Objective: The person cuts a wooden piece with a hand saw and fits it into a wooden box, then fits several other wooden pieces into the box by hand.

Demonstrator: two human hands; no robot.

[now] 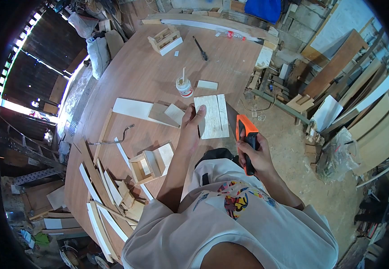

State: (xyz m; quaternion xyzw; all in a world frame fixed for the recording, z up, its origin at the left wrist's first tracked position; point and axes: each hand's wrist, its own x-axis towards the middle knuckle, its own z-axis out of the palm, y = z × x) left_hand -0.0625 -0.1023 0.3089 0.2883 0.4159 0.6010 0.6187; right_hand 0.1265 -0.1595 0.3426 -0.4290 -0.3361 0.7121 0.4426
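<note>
My left hand (192,123) grips the left edge of a pale wooden board (213,117), thumb on its face. A dark lengthwise line runs down the board near its right side. In my right hand (258,154) is a handsaw (247,124) with an orange and black handle, fingers wrapped round the grip. The saw sits just right of the board, apart from it; its blade is hard to make out. Beyond the board stand an open white jar (184,88) with a stick in it and a small white block (207,84).
The brown tabletop (154,67) carries a small wooden frame (164,40), a dark tool (200,48), a wooden box piece (146,167) and a long white board (134,109). Wood strips (102,201) lie at the left. Planks (336,62) lean at the right.
</note>
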